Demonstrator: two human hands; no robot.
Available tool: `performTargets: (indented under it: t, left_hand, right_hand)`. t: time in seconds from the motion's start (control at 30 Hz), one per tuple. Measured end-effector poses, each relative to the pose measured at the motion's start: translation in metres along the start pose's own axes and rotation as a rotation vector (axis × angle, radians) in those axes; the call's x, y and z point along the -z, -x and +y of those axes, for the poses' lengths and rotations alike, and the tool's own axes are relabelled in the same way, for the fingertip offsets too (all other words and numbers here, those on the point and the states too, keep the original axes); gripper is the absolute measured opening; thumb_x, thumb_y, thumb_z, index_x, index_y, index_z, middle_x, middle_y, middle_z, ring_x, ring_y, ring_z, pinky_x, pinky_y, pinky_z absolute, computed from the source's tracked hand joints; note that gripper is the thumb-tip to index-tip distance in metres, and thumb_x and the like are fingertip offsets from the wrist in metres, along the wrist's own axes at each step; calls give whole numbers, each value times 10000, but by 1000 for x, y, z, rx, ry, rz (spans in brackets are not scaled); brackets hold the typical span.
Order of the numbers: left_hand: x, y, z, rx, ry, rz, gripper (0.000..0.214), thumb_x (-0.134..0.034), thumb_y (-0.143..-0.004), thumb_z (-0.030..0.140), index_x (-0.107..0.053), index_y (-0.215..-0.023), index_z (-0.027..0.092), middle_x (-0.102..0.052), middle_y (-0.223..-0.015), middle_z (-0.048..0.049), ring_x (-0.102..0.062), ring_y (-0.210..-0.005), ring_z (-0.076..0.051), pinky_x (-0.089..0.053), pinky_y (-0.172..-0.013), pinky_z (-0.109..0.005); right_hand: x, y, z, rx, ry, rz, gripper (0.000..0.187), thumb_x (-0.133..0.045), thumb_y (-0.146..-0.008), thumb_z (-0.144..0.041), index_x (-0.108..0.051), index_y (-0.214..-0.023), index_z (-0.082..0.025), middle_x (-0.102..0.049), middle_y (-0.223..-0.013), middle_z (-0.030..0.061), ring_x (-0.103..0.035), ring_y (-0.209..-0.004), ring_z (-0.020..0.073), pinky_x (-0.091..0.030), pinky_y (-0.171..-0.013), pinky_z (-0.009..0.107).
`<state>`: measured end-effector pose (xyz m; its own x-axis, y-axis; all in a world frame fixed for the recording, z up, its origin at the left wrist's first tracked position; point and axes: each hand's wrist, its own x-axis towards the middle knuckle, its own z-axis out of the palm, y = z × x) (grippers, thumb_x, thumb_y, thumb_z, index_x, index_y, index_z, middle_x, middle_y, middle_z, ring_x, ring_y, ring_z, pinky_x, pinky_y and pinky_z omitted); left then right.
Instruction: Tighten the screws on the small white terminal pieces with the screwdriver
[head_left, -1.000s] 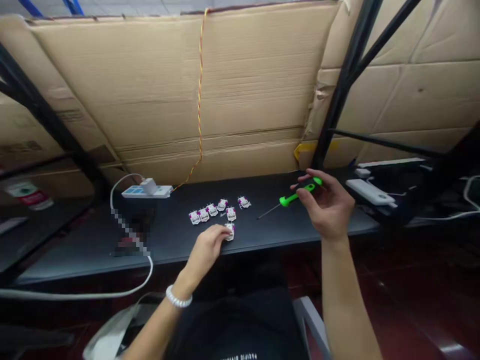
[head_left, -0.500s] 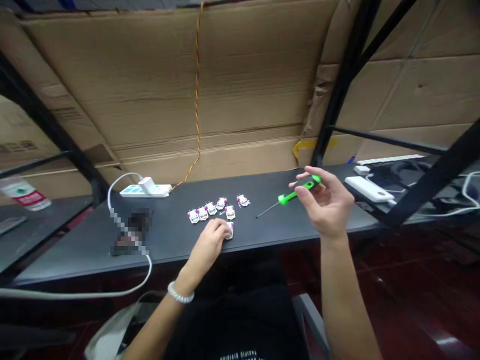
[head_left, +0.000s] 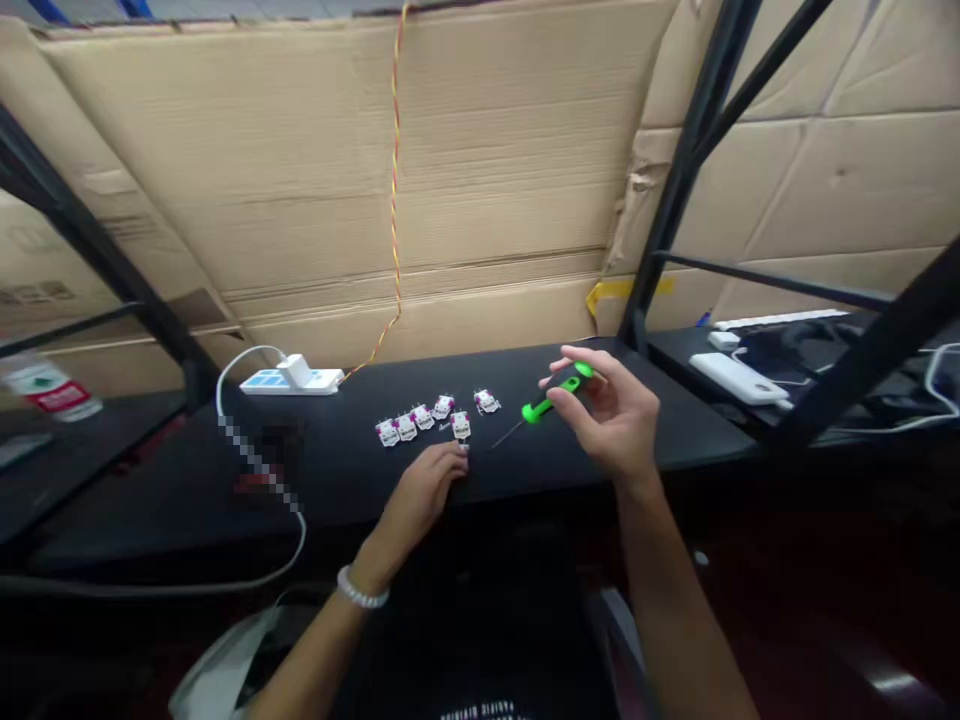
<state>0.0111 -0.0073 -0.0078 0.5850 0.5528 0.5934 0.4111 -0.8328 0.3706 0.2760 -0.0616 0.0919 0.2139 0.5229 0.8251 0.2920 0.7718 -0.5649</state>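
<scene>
My right hand (head_left: pixel 611 415) grips a green-and-black screwdriver (head_left: pixel 553 397) by its handle. The thin shaft points down and left over the desk, with its tip near the small parts. My left hand (head_left: pixel 427 490) rests low on the desk, fingers closed on a small white part (head_left: pixel 463 449) that is mostly hidden by the fingertips. Just beyond it lies another white part with purple sides (head_left: pixel 460 425). Several alike form a slanting row to the left, among them one white-and-purple part (head_left: pixel 406 427). A separate one with thin prongs (head_left: pixel 487 401) lies to the right.
On the black desk (head_left: pixel 337 490), a white power strip (head_left: pixel 322 381) stands at the back left with a plugged charger. A white cable (head_left: pixel 220 385) loops down over the front edge. Black metal posts (head_left: pixel 675 200) flank the desk, and cardboard (head_left: pixel 495 180) backs it.
My right hand has moved left and brought the screwdriver closer to my left hand. My left fingers now cover more of the small white part.
</scene>
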Motion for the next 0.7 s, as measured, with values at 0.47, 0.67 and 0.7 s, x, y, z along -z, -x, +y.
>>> performTargets:
  t: [0.47,0.67,0.7]
  left_hand:
    - [4,-2,-1,77,105,56,207,-621,-1023,187,-797,-921,223,-779,-1061,-78,-751,-1031,-223,-630,-947,-375]
    - [2,1,0,73,74,82,161,-636,-1020,195,-792,-1013,234,-816,-1096,-71,-771,-1074,-242,-637,-971,-404]
    - [1,2,1,80,75,87,150,-642,-1019,198,-787,-1033,234,-818,-1107,-71,-774,-1080,-244,-636,-979,-408]
  right_hand:
    - [-19,7,3,-38,-6,-107,368,-791,-924,-276,-719,-1285,-281,-728,-1078,44,-762,-926,203,-658,-853,368]
    - [-25,9,7,-55,-1,-135,371,-792,-923,-297,-716,-1286,-281,-731,-1089,52,-766,-954,219,-662,-861,381]
    - [-26,9,7,-54,-4,-138,372,-793,-922,-293,-716,-1286,-283,-731,-1090,51,-767,-956,217,-661,-864,378]
